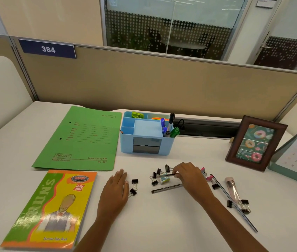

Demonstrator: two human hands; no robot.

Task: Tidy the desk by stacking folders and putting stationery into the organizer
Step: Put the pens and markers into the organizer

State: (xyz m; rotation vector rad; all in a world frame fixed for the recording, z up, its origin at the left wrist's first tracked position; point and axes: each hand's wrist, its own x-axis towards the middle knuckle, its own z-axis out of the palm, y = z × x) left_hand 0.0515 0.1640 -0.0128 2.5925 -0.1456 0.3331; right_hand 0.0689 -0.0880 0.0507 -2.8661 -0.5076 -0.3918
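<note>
Desk (162, 224): smooth, matt white. At ten o'clock the folder (82, 140), matt green card. Notebook (53, 206) at eight, glossy cover catching glare. Organizer (125, 144) at twelve, smooth blue plastic. Frame (235, 142) at two, dark wood, slight sheen. Clips (134, 181), black metal. Pen (168, 174), smooth and dark. Partition (144, 84), beige cloth.

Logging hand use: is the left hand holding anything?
No, the left hand rests flat on the white desk with fingers straight, while the right hand pinches a thin black pen.
</note>
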